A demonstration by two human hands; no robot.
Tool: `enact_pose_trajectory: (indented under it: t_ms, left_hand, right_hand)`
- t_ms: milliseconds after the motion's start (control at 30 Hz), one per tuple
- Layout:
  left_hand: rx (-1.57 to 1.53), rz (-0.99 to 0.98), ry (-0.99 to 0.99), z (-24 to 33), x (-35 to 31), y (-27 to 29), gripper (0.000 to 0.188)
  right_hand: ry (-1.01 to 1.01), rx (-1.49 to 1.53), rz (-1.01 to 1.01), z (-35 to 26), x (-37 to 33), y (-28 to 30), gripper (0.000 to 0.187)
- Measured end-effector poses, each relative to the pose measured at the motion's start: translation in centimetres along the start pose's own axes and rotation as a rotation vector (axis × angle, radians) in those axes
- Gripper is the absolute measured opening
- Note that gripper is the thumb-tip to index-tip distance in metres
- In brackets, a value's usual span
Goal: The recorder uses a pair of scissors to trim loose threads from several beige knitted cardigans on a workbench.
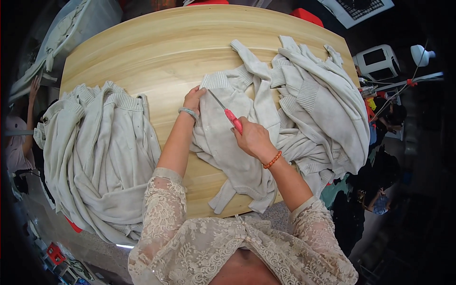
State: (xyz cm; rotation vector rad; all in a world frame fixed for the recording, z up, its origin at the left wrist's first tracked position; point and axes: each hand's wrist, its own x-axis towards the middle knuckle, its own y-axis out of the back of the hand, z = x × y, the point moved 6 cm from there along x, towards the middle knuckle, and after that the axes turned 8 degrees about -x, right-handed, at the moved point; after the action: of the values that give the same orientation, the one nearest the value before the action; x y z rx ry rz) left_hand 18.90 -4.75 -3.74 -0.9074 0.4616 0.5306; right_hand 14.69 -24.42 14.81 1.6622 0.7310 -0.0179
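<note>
A cream knitted sweater [232,147] lies spread in front of me, its ribbed band toward the far side. At the sweater's left edge, beside the ribbed band, my left hand [193,99] grips the knit between bent fingers. My right hand [255,138] is wrapped round the pink handle of a tool with a slim metal shaft [232,118]. The shaft slants to the far left over the knit, and its tip is close to my left fingertips. Whether the tip touches the fabric, I cannot tell.
To the right is a heap of similar cream sweaters [323,109]; another pile [104,156] overhangs the left side of the wooden table [166,57]. A translucent bin [88,23] stands beyond the far left corner. At the left rim another person's arm [32,102] shows.
</note>
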Motion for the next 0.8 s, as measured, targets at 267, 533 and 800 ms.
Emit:
enact_pose_trajectory:
  t_ms: [267,533,800]
  left_hand:
    - [-0.008,-0.062,-0.009,1.5,3.3,-0.3,0.027]
    - [0.006,0.001,-0.084,0.3,3.8,-0.3,0.026]
    - [-0.039,0.016,-0.065,1.9,2.9,1.9,0.022]
  right_hand:
    - [-0.012,0.058,-0.020,-0.2,0.5,-0.4,0.028]
    - [-0.049,0.010,0.057,-0.1,4.3,0.4,0.030]
    - [0.049,0.063,-0.047,-1.2,2.0,-0.3,0.029]
